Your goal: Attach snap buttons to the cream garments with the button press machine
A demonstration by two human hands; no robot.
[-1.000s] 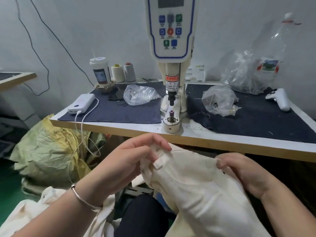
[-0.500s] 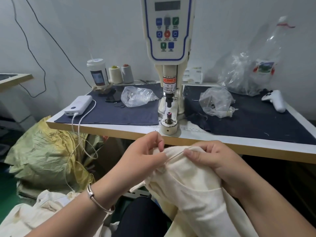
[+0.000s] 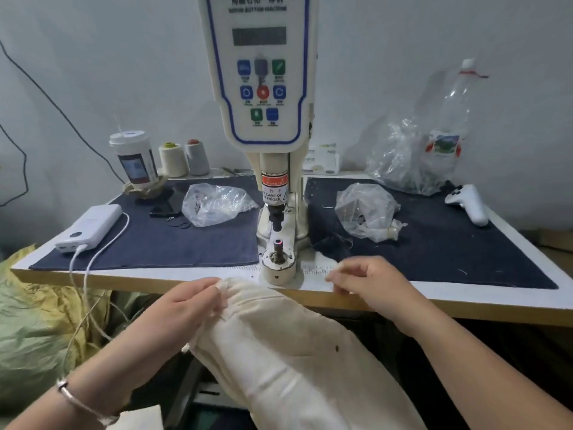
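Note:
A cream garment (image 3: pixel 288 346) lies across my lap, its top edge reaching the table's front edge. My left hand (image 3: pixel 186 305) pinches that top edge just left of the button press machine (image 3: pixel 263 88). The machine's lower die (image 3: pixel 278 257) stands bare, a small post rising from it under the punch (image 3: pixel 276 217). My right hand (image 3: pixel 369 283) hovers off the cloth over the table edge, right of the die, fingers loosely curled and blurred. Whether it holds anything I cannot tell.
Navy mats (image 3: pixel 155 237) cover the table (image 3: pixel 465 302). Clear plastic bags (image 3: pixel 217 204) (image 3: pixel 366 212) lie either side of the machine. A power bank (image 3: pixel 90 228) with its cable, a cup (image 3: pixel 135 159), thread cones (image 3: pixel 183 158) and a white controller (image 3: pixel 468 203) sit around. A yellow-green sack (image 3: pixel 34 330) fills the floor at left.
My right hand has let go of the garment and moved up and right to the table edge. My left hand has lifted the garment's edge closer to the die.

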